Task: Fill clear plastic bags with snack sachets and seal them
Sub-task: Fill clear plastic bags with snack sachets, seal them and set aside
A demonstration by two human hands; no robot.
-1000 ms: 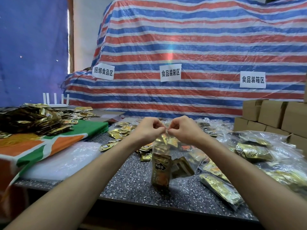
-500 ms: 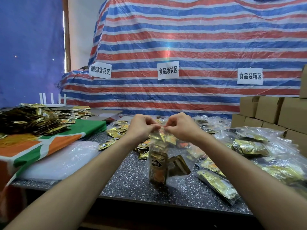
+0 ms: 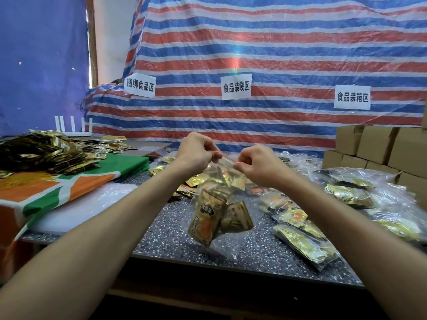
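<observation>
Striped red, white and blue tarpaulin (image 3: 254,54) hangs behind a speckled counter (image 3: 166,229). Above the near middle of the counter, a clear plastic bag (image 3: 231,243) hangs between the person's raised hands. The left grip (image 3: 196,151) pinches the left end of the bag's mouth and the right grip (image 3: 258,165) pinches the right end. Both are narrow, thumb against curled fingers, with the red zip strip (image 3: 227,158) pulled taut between them. Stretching the mouth level probably lines up its two lips for pressing shut, but whether any of the strip is closed yet is too fine to tell. Gold snack sachets (image 3: 205,218) sit low in the bag, and their weight draws it straight down. I cannot tell whether its bottom touches the counter. Filled bags (image 3: 305,245) lie near right, seemingly the put-down pile. Loose sachets (image 3: 46,153) are heaped far left on a green and orange cloth (image 3: 69,188), handy for refilling. Cardboard boxes (image 3: 381,144) stand far right.
</observation>
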